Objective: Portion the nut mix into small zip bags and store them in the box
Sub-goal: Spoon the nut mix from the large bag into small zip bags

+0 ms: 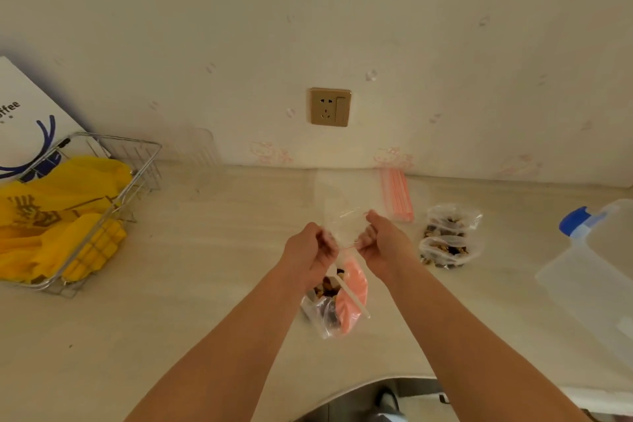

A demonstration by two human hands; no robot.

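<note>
Left hand (310, 245) and right hand (383, 240) pinch small clear zip bag (346, 219), fingers clamped on its mouth, above tabletop (205, 284). Big nut mix bag (337, 298) sits open below. Weak pinch: bag may slip, nuts spill.

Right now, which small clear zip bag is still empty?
The small clear zip bag pinched between both hands; the two filled bags of nut mix lie right of it.
</note>
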